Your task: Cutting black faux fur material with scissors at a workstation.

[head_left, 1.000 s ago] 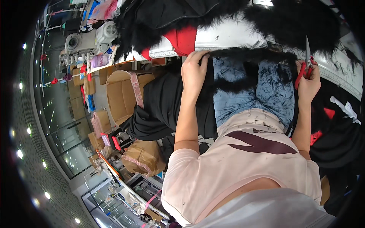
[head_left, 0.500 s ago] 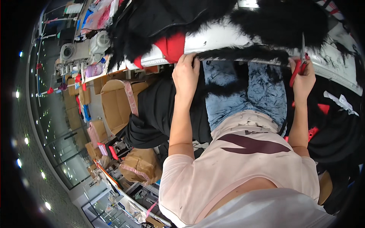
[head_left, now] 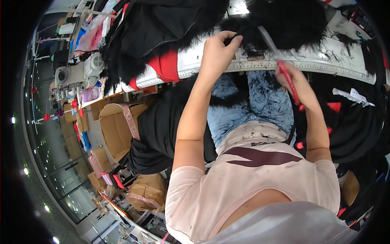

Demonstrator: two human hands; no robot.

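My left hand is raised over the white tabletop's edge, fingers pinched on a piece of dark fur trim. My right hand grips red-handled scissors at the table's front; their blurred blades point up toward the dark fur pile. A long ruler runs along the table edge. At the left on the table lie black fabric with fur edging and red fabric. Dark strands cling to my jeans, below the table edge.
A white machine and a purple bottle are at the left end of the table. Cardboard boxes and a brown paper bundle stand below left. Black cloth drapes beside me, with more and a white scrap at right.
My left hand has risen and moved right, farther onto the table with the fur. My right hand has shifted left and down with the scissors. The view has shifted, too.
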